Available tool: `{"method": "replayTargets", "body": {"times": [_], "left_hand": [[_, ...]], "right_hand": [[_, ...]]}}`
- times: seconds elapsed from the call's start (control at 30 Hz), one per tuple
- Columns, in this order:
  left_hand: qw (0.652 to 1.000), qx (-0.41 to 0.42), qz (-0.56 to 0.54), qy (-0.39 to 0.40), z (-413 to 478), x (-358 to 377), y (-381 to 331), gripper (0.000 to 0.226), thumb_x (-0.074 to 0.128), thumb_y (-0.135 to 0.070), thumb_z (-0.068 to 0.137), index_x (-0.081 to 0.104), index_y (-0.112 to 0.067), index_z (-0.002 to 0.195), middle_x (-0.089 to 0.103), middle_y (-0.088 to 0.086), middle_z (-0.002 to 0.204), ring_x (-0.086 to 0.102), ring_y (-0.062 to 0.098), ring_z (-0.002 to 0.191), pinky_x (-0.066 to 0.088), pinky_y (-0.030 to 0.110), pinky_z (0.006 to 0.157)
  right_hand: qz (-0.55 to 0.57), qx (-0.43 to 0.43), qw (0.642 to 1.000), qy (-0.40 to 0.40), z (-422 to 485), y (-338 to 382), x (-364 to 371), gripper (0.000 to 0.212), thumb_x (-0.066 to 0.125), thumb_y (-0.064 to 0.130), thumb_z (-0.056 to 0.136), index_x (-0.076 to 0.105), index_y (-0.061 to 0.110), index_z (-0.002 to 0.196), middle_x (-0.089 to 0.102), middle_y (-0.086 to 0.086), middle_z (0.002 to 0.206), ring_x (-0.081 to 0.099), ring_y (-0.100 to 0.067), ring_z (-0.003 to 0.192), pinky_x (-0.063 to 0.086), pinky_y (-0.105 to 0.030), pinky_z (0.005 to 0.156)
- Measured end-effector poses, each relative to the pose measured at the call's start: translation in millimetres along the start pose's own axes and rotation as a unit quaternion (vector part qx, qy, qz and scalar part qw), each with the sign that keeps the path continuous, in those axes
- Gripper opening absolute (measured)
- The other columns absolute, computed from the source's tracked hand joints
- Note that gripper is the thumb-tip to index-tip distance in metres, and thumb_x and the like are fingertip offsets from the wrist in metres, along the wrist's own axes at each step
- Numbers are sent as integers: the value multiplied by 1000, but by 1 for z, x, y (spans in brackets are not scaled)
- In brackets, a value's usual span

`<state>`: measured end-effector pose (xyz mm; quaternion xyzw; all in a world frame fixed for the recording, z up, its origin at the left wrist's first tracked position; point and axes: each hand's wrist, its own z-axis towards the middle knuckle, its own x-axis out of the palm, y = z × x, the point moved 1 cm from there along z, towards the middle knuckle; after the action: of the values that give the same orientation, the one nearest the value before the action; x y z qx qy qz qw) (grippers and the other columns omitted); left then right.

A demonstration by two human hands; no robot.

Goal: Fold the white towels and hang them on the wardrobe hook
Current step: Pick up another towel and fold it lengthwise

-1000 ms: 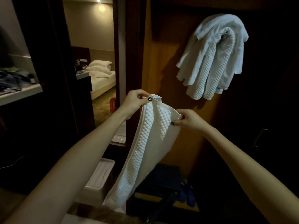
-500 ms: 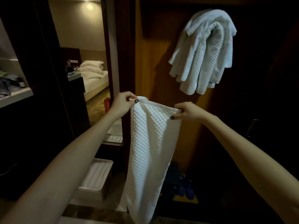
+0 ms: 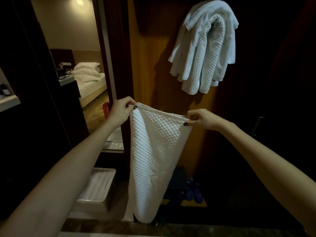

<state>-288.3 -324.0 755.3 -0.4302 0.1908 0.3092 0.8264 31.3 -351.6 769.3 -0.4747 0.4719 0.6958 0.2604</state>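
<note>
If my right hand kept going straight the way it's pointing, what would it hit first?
Most likely the wooden wardrobe panel, below and left of the hung towels. Your right hand, pinching a top corner of the waffle towel, points forward and slightly left. Nothing else shows between, though depth is unclear.

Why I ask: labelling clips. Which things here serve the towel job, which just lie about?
Job: white waffle-weave towel, pinched by left hand and right hand; hanging bundle of white towels.
Lying about: white plastic bin; blue slippers; white bed pillows.
</note>
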Motion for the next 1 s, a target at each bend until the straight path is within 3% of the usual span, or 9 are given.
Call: {"method": "replayTargets", "body": {"times": [0.1, 0.27, 0.4, 0.53, 0.73, 0.87, 1.0], "left_hand": [[1000, 3, -9, -4, -1, 5, -3, 8, 62, -11, 89, 68, -16, 92, 63, -2, 88, 55, 11, 83, 39, 17, 67], [999, -15, -40, -28, 2, 3, -4, 10, 59, -7, 89, 66, -13, 90, 64, 3, 88, 57, 13, 81, 40, 12, 64], [999, -29, -35, -30, -4, 15, -1, 9, 59, -6, 90, 67, -9, 93, 65, 2, 92, 56, 7, 80, 37, 1, 60], [999, -21, -32, -9, -7, 20, -6, 8, 59, -10, 90, 67, -10, 93, 64, 0, 91, 55, 7, 81, 37, 7, 62], [999, -6, -24, -23, -4, 11, -9, 8, 59, -8, 90, 64, -13, 87, 62, -1, 85, 54, 6, 76, 37, 5, 62], [1000, -5, -8, -29, -7, 11, -9, 9, 57, -6, 90, 64, -12, 89, 63, -3, 83, 56, 6, 75, 38, 3, 60], [997, 2, 9, -81, -15, 25, -16, 14, 53, -4, 90, 63, -13, 92, 62, -3, 80, 55, 8, 70, 35, 8, 54]], "right_hand": [[16, 30, 999, 14, -1, -5, 8, 26, 70, 23, 88, 51, 16, 72, 53, 7, 72, 47, -6, 62, 35, -20, 57], [98, 48, 994, -14, -6, -13, 18, 4, 72, 19, 87, 68, 17, 85, 70, 4, 81, 64, -5, 67, 52, -20, 65], [24, 37, 999, 28, -6, -12, 38, 6, 66, 24, 91, 63, 27, 87, 62, 9, 84, 57, -5, 72, 42, -17, 62], [12, 33, 997, 64, -10, -19, 50, 2, 61, 25, 94, 60, 26, 94, 64, 4, 97, 60, -14, 87, 49, -26, 73], [80, 39, 989, -117, -13, -15, 42, 11, 53, 25, 99, 52, 20, 89, 62, 7, 88, 60, -6, 77, 43, -19, 58], [119, 32, 967, -221, -8, -10, 29, 21, 55, 23, 98, 47, 22, 79, 58, 7, 74, 52, 4, 59, 37, -13, 50], [121, 46, 947, -293, -2, -11, 13, 14, 58, 23, 95, 56, 10, 91, 56, 5, 73, 48, -2, 61, 37, -22, 53]]}}
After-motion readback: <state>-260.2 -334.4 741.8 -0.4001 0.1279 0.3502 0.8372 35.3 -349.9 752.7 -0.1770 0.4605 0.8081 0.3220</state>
